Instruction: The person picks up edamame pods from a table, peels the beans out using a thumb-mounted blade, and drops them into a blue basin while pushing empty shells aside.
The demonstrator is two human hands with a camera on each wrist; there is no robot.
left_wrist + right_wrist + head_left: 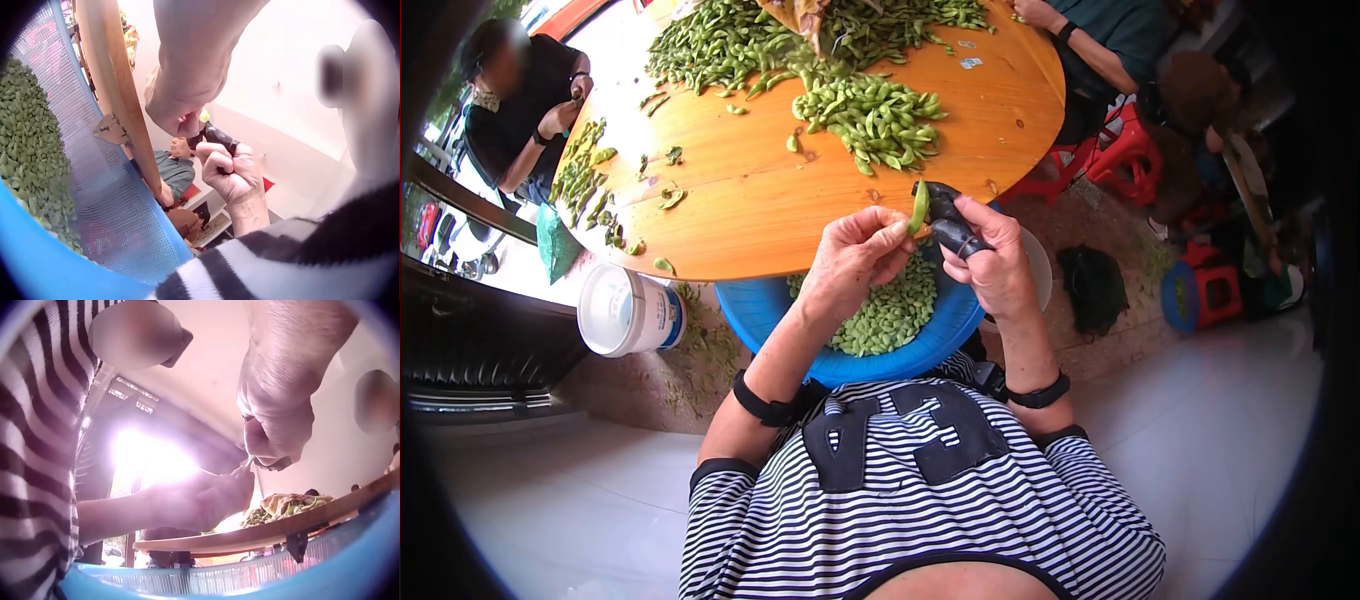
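Observation:
A green edamame pod (919,207) stands nearly upright between the two hands, over the near edge of the table. My left hand (862,255) pinches its lower end between thumb and fingers. Black covers (960,238) sleeve the thumb and a finger of my right hand (992,262), which pinches the pod from the other side. Below both hands, shelled green beans (885,315) fill part of a blue basin (745,325). In the left wrist view, the right hand (231,178) has its other fingers curled in.
The round wooden table (730,220) bears a big heap of pods (730,45), a nearer pile (880,120) and scattered pods at left. A white bucket (615,310) stands left of the basin. Two other people sit around the table, near red stools (1135,150) at right.

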